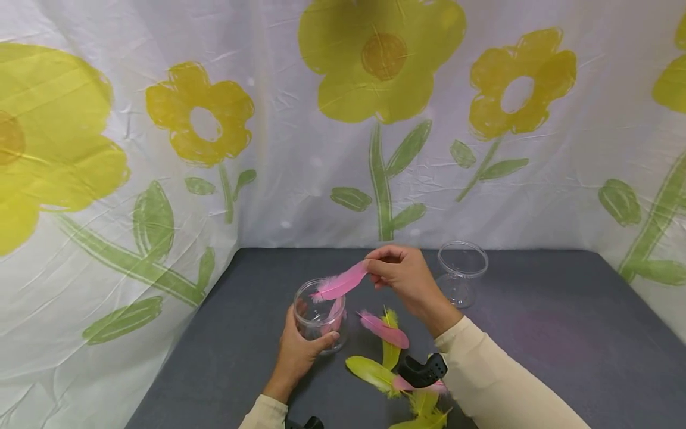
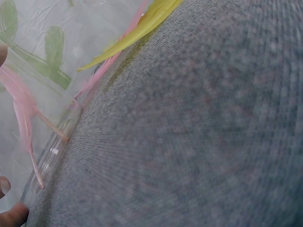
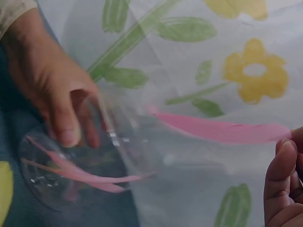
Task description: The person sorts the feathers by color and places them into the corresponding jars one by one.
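Note:
My left hand (image 1: 301, 353) grips a clear plastic jar (image 1: 312, 328) around its side, thumb at the front. Inside the jar lie pink feathers (image 3: 85, 176), two of them plain in the right wrist view. With thumb and fingertips, my right hand (image 1: 407, 280) pinches one end of another pink feather (image 1: 344, 282). That feather's fluffy end hangs over the jar's mouth. To the right of the jar, a loose pink feather (image 1: 383, 329) crosses a yellow feather (image 1: 390, 353) on the table.
A second clear jar (image 1: 463, 274) stands at the back right, beyond my right forearm. Nearer me lie more yellow feathers (image 1: 370, 372) and a pink one, partly covered by the black wrist device (image 1: 423, 370). A flower-printed curtain (image 1: 289, 196) hangs behind the dark table (image 1: 536, 298).

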A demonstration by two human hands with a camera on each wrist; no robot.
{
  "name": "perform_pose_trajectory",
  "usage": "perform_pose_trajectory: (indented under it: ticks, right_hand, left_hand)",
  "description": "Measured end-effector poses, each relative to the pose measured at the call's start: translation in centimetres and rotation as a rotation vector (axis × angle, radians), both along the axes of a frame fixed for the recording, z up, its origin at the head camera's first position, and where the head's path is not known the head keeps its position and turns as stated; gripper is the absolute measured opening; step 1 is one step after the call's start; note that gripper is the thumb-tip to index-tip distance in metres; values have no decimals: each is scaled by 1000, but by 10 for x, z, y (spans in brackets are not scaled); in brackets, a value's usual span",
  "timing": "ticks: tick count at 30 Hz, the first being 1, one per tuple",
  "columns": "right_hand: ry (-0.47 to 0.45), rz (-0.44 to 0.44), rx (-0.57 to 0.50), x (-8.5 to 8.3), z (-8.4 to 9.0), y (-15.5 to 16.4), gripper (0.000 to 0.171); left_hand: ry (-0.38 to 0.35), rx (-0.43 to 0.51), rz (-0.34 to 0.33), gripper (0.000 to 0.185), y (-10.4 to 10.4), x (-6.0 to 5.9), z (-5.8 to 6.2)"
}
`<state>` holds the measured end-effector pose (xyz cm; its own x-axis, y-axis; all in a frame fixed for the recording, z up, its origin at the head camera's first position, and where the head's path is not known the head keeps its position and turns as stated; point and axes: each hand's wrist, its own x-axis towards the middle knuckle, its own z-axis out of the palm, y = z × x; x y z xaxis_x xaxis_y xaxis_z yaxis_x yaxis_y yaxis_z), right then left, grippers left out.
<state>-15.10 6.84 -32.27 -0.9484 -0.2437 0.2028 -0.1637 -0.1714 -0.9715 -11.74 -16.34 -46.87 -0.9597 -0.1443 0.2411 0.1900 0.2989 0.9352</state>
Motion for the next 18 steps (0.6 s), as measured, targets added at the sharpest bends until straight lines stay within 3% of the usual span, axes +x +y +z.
perform_pose_trajectory:
  ticks: [6, 18]
  right_hand:
    - [-49, -19, 66, -6, -17, -15, 17]
    - [-52, -5, 148, -10, -42, -41, 8]
  left_hand:
    - [10, 4, -8, 104, 0, -1, -2]
    - [0, -11, 2, 104, -1, -2, -2]
